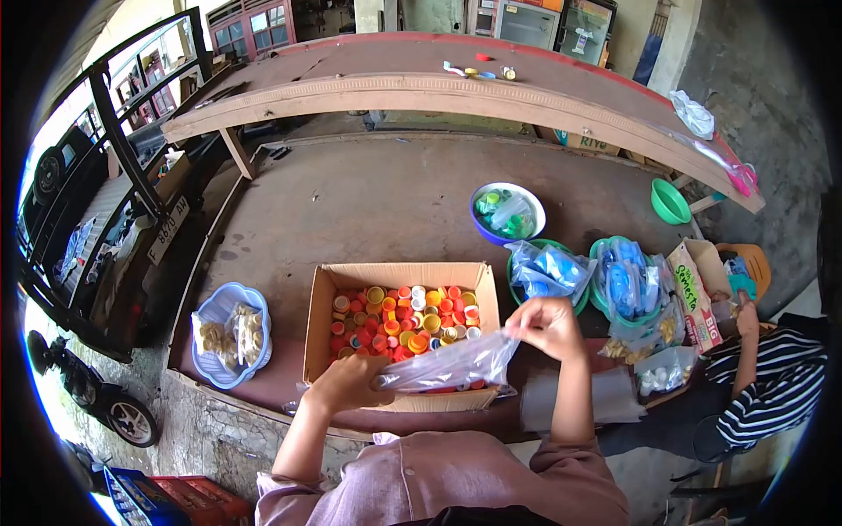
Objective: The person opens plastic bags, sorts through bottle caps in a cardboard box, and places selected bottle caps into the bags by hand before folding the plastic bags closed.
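Observation:
A clear plastic bag (pixel 447 364) is stretched sideways above the front part of an open cardboard box (pixel 488 324). My left hand (pixel 349 383) is closed around the bag's left end. With fingertips pinched, my right hand (pixel 545 326) grips its raised right end. Red, yellow, orange and white bottle caps (pixel 399 317) fill the box beneath. Whether any caps lie inside the bag I cannot tell. A stack of flat clear plastic bags (pixel 583 399) rests on the table below my right hand.
Left of the box stands a light-blue basket (pixel 230 373) with filled bags. A blue-rimmed bowl (pixel 478 219) and green basins (pixel 595 307) of blue-filled bags stand right. A co-worker's hand (pixel 746 317) is by a small carton (pixel 680 263). A raised wooden shelf (pixel 351 86) spans the back.

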### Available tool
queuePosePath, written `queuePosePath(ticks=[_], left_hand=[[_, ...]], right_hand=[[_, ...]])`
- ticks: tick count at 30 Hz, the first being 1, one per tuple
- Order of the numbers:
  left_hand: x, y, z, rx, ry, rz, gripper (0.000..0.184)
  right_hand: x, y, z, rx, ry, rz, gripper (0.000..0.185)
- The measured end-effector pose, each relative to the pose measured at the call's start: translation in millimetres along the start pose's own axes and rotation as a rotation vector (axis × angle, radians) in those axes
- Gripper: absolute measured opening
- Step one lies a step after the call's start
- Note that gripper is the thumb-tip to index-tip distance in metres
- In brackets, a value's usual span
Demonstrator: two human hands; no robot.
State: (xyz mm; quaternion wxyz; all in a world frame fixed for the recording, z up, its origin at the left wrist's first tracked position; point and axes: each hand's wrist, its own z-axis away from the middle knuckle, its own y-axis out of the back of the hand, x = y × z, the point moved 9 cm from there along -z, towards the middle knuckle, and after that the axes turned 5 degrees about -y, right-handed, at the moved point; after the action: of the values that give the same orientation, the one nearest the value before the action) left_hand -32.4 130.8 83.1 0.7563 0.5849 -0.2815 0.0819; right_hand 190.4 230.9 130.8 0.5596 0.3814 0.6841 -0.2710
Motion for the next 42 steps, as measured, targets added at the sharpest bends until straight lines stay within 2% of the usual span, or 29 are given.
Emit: queuePosePath(ticks=[1,2,4,6,7,8,10,12,13,14,15,16,18,19,20,22,25,26,28,30,33,36,37,40,41,42], left_hand=[[2.2,2.2,-0.8,0.001,-0.019,0.042,0.031],[2.2,2.8,-2.4,-0.005,-0.016,0.047,0.031],[6.1,8.0,-7.3,0.023,-0.064,0.098,0.031],[5.5,25.3,-8.3,0.17,-0.106,0.186,0.034],[1.8,26.5,-8.9,0.191,-0.068,0.262,0.036],[-1.5,27.4,-9.7,0.213,-0.03,0.335,0.037],[4.8,34.3,-9.8,0.223,-0.019,0.318,0.038],[5.0,32.6,-9.5,0.23,-0.01,0.31,0.039],[2.1,32.9,-9.7,0.258,-0.019,0.215,0.039],[0.5,33.0,-10.3,0.287,-0.027,0.118,0.038],[1.1,33.2,-9.3,0.323,-0.023,-0.027,0.028],[-2.5,27.9,-10.3,0.319,-0.021,-0.025,0.028],[10.2,30.7,-2.8,0.523,-0.21,-0.264,0.019],[8.8,24.4,-0.1,0.52,-0.217,-0.34,0.016],[4.4,20.5,3.7,0.515,-0.21,-0.333,0.016],[1.4,20.0,13.8,0.58,-0.22,-0.366,0.014],[5.3,17.7,24.5,0.604,-0.237,-0.349,0.015],[6.6,16.1,27.9,0.607,-0.256,-0.346,0.016],[4.5,12.2,33.8,0.589,-0.27,-0.375,0.02],[-1.8,1.0,36.2,0.545,-0.29,-0.383,0.023],[5.1,3.6,40.6,0.56,-0.311,-0.341,0.024],[3.5,2.7,44.4,0.606,-0.294,-0.367,0.023],[1.6,2.4,45.5,0.607,-0.291,-0.366,0.023],[-7.0,6.2,50.2,0.621,-0.226,-0.403,0.02],[-6.3,7.4,51.2,0.629,-0.224,-0.387,0.018],[-4.9,8.2,51.8,0.634,-0.224,-0.369,0.016]], right_hand=[[-0.6,8.8,-2.1,0.055,-0.007,-0.103,0.015],[-10.4,21.5,-1.9,0.16,0.102,-0.047,0.012],[-26.4,52.2,1.2,0.328,0.361,-0.24,0.006],[-12.1,94.0,16.5,0.809,0.335,-0.343,0.012],[-10.1,83.2,8.8,0.732,0.171,-0.151,0.021],[-6.7,55.6,-1.7,0.552,0.06,-0.117,0.027],[40.1,11.6,-11.1,0.172,-0.293,-0.264,0.036],[72.2,-11.8,-5.1,0.045,-0.486,-0.259,0.039],[65.5,-28.6,-0.9,-0.123,-0.468,-0.428,0.037],[62.1,-36.7,2.0,-0.149,-0.41,-0.553,0.036],[62.3,-41.1,4.8,-0.143,-0.418,-0.632,0.034],[62.9,-45.5,8.4,-0.134,-0.428,-0.714,0.032],[76.6,-48.5,13.5,-0.1,-0.418,-0.563,0.033],[79.1,-51.0,18.1,-0.044,-0.442,-0.652,0.034],[86.7,-49.5,22.9,-0.12,-0.383,-0.611,0.027],[107.0,-41.9,37.9,-0.038,-0.481,-0.524,0.019],[101.9,-48.8,54.0,-0.034,-0.557,-0.543,0.017],[97.1,-50.3,57.3,-0.037,-0.567,-0.545,0.017],[86.0,-46.1,59.3,-0.031,-0.512,-0.344,0.023],[83.6,-40.3,62.4,-0.019,-0.521,-0.379,0.027],[72.2,-31.5,60.5,-0.041,-0.509,-0.207,0.034],[69.9,-15.9,60.7,0.035,-0.534,-0.157,0.015],[60.8,-7.6,55.8,0.081,-0.381,-0.225,0.007],[51.7,11.6,58.0,0.202,-0.27,-0.241,0.013],[50.0,5.4,55.3,0.187,-0.237,-0.19,0.024],[40.5,-10.7,53.1,0.076,-0.224,-0.02,0.036]])
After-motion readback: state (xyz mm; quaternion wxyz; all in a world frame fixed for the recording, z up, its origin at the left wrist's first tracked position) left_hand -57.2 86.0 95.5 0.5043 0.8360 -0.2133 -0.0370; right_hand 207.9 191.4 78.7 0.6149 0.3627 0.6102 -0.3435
